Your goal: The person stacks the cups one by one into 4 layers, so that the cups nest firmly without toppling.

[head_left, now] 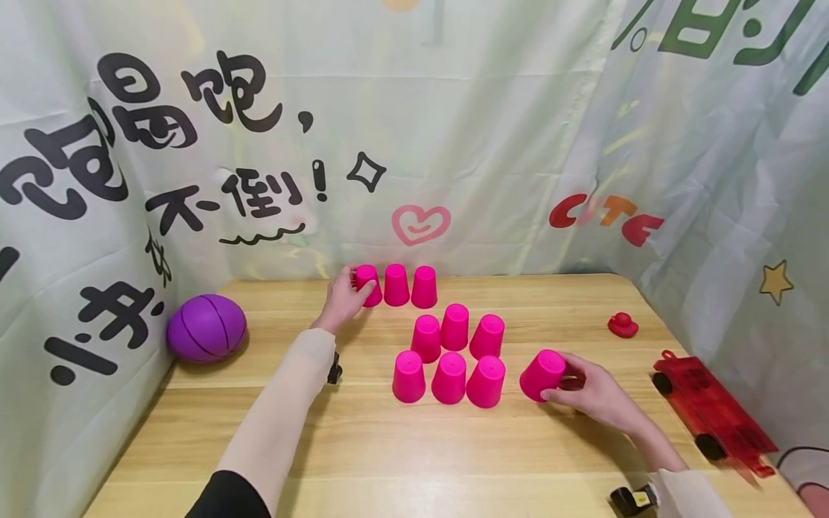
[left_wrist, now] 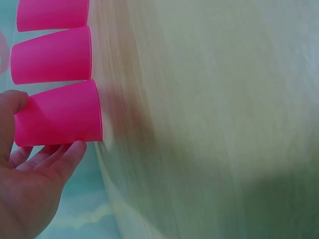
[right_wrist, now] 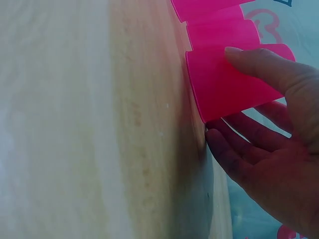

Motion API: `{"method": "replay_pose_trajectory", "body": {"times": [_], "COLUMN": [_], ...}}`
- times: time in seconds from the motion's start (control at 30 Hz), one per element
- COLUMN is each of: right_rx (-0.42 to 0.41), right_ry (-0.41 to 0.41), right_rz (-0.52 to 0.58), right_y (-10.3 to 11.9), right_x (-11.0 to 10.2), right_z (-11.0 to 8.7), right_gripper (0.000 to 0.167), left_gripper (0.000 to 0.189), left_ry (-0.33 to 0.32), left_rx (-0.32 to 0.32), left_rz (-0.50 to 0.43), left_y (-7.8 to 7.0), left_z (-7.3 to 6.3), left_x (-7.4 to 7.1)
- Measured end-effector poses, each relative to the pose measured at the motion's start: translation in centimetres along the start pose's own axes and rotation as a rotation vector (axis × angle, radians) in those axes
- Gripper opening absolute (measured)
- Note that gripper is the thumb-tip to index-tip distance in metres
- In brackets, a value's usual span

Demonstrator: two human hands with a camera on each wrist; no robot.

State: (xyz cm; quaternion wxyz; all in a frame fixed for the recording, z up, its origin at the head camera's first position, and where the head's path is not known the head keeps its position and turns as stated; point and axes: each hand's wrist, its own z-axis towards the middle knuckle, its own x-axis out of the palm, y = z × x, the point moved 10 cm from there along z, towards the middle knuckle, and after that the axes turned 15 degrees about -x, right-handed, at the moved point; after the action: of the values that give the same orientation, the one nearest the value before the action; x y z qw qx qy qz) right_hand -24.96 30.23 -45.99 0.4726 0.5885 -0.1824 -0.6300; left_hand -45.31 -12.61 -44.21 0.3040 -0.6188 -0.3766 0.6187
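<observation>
Pink plastic cups stand mouth down on the wooden table. At the back, my left hand holds the leftmost cup of a row of three, thumb on its near side and fingers round the far side. My right hand grips another cup to the right of the front row; that cup leans a little. In the right wrist view its rim is close to the tabletop. Between the hands are a front row of three cups and, just behind it, three more cups.
A purple ball sits at the table's left edge. On the right are a small red object and a red toy car chassis with black wheels. A printed cloth curtain hangs behind the wooden table and along both sides.
</observation>
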Motion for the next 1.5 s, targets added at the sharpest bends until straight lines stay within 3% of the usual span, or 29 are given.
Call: {"method": "replay_pose_trajectory", "body": {"times": [0.3, 0.63, 1.03, 1.2, 1.5], "right_rx": [0.001, -0.036, 0.008, -0.019, -0.054], "right_ry": [-0.007, -0.046, -0.054, -0.064, -0.089], "right_rz": [-0.057, -0.117, -0.171, -0.19, -0.2], "right_y": [0.0, 0.4, 0.2, 0.5, 1.3], "right_x": [-0.1, -1.4, -3.0, -3.8, -4.5], "right_z": [0.2, 1.4, 3.8, 5.3, 8.6], "right_gripper": [0.067, 0.063, 0.065, 0.063, 0.057], "left_gripper": [0.056, 0.071, 0.074, 0.071, 0.063], "left_ry": [0.01, 0.004, 0.008, -0.003, 0.038], "left_rx": [-0.014, -0.011, -0.014, -0.011, 0.063], "left_rz": [-0.002, -0.013, -0.038, -0.046, -0.054], "left_y": [0.3, 0.6, 2.0, 2.3, 1.6], "left_z": [0.0, -0.2, -2.0, -3.0, -5.9], "left_x": [-0.4, -1.6, -3.3, -4.0, -3.7]}}
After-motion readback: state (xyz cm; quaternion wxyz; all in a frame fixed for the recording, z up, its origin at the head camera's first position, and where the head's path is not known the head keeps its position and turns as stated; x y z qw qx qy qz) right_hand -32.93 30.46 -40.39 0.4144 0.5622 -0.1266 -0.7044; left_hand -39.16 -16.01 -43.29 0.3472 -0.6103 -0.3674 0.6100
